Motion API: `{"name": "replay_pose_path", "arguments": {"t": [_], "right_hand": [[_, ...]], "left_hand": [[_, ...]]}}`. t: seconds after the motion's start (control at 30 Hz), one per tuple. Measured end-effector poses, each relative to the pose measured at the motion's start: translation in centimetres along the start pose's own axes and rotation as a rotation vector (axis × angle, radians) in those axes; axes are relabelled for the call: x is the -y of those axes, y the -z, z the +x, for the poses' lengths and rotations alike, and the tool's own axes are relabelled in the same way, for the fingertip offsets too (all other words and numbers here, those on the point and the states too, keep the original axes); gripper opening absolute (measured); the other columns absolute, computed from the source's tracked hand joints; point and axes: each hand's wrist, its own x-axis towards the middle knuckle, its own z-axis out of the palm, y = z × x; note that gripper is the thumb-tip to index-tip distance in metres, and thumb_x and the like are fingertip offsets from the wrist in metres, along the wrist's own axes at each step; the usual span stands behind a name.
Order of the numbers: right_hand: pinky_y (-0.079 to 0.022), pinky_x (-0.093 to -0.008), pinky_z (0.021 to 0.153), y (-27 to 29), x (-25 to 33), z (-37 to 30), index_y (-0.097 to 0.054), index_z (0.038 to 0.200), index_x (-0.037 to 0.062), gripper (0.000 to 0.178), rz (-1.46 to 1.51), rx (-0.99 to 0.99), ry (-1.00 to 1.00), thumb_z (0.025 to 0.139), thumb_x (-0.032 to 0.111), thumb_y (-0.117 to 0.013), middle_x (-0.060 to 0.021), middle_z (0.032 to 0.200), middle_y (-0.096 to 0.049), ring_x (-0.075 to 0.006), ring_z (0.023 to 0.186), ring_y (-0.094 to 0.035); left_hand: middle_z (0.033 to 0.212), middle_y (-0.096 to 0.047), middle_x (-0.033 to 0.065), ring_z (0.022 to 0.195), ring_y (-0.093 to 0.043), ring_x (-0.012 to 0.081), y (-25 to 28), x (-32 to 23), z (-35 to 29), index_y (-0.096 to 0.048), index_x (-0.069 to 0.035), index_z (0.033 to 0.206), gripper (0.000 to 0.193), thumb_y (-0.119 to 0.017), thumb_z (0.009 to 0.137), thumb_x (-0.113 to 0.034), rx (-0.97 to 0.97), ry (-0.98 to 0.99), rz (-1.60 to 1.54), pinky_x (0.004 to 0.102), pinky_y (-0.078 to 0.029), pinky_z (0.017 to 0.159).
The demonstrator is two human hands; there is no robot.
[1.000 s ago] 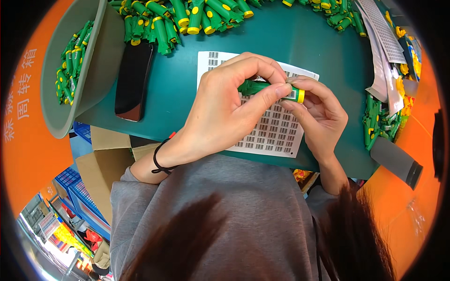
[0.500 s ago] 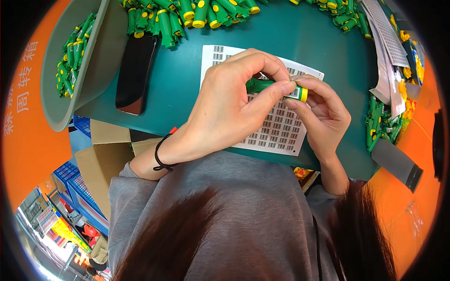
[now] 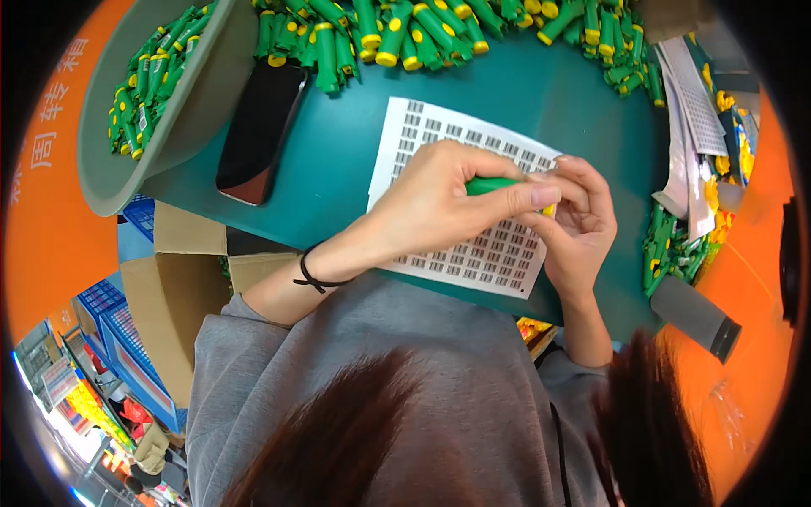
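Over the table, my left hand (image 3: 469, 201) pinches a small green plastic tube with a yellow end (image 3: 490, 185) between thumb and fingers. My right hand (image 3: 581, 221) curls its fingertips round the yellow end of that same tube. Most of the tube is hidden behind my left thumb and fingers. Beneath both hands lies a white sheet of barcode stickers (image 3: 498, 269), flat on the green table (image 3: 338, 190).
Many similar green tubes (image 3: 393, 38) are heaped along the table's far side. A grey-green bin (image 3: 203, 127) of tubes and a black phone (image 3: 263, 127) are at left. Papers (image 3: 688, 110) and a dark grey cylinder (image 3: 697, 319) stand right; a cardboard box (image 3: 177, 304) is lower left.
My left thumb now covers the tube's labelled end, which showed before. Both hands stay on the tube. The whole view has shifted and turned slightly.
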Motion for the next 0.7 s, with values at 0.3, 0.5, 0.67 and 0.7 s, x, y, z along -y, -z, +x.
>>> {"name": "replay_pose_path", "arguments": {"t": [0.3, 0.5, 0.67, 0.7], "right_hand": [[-0.044, -0.0368, 0.107, 0.6, 3.0, 6.5, -0.05, 0.142, -0.002, 0.055, -0.377, 0.089, 0.224, 0.091, 0.008, -0.069, -0.0152, 0.138, -0.059, -0.0221, 0.127, -0.055], [-0.037, -0.0369, 0.111, 11.0, 4.1, 26.4, -0.064, 0.125, 0.0008, 0.042, -0.952, -0.242, 0.53, 0.105, 0.036, -0.053, -0.0164, 0.133, -0.058, -0.0308, 0.13, -0.052], [-0.032, -0.0374, 0.116, 17.1, 0.9, 37.9, -0.057, 0.137, -0.0017, 0.082, -0.997, -0.266, 0.077, 0.095, 0.068, -0.049, -0.0253, 0.141, -0.056, -0.0355, 0.136, -0.049], [-0.03, -0.0377, 0.118, 16.0, 0.8, 38.8, -0.055, 0.141, 0.0005, 0.086, -1.051, -0.274, 0.077, 0.094, 0.072, -0.046, -0.0245, 0.142, -0.056, -0.0359, 0.138, -0.047]], "left_hand": [[0.08, -0.07, 0.0027, 0.069, -0.055, 0.0052, 9.6, -5.5, -5.1, -0.076, 0.001, 0.097, 0.025, -0.061, 0.103, -0.018, -0.845, -0.311, 0.433, 0.0239, -0.043, 0.059], [0.109, -0.07, 0.0144, 0.105, -0.064, 0.0294, 19.1, -10.8, -6.1, -0.069, 0.002, 0.114, 0.023, -0.063, 0.1, -0.015, -1.468, -0.587, 1.294, 0.037, -0.047, 0.093], [0.117, -0.067, 0.0133, 0.113, -0.061, 0.0344, 10.7, -6.1, -0.3, -0.066, -0.004, 0.12, 0.037, -0.076, 0.085, -0.011, -0.669, -0.662, 0.97, 0.0431, -0.046, 0.101], [0.131, -0.059, 0.0154, 0.124, -0.054, 0.0361, 9.9, -4.0, 1.1, -0.062, -0.006, 0.13, 0.051, -0.08, 0.085, -0.024, -0.573, -0.594, 1.022, 0.047, -0.041, 0.107]]}}
